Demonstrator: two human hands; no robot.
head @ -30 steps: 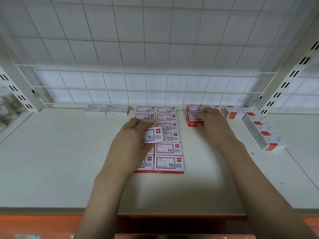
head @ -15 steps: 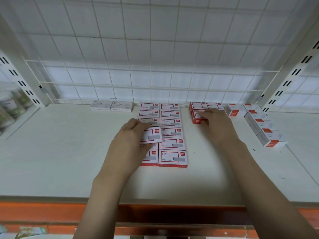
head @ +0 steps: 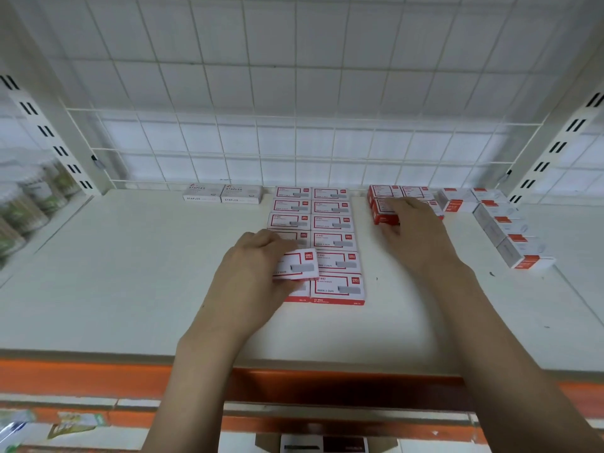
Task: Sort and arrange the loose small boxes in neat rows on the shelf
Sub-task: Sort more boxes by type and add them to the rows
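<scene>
On the white shelf (head: 114, 273), two neat columns of boxes (head: 331, 238) run between both hands, the left hand (head: 251, 273) pinching a white-and-red box (head: 299, 264) above them, the right hand's (head: 415, 230) fingers resting on a red box (head: 384, 212).

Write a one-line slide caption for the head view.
Left hand holds a small box over the two-column rows; right hand rests on the red boxes.

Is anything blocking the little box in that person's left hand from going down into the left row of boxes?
Nothing visible blocks it. The left hand holds the box just above the left row, over the spot it seems meant for. The hand hides that spot, so I cannot tell whether a gap is there.
</scene>
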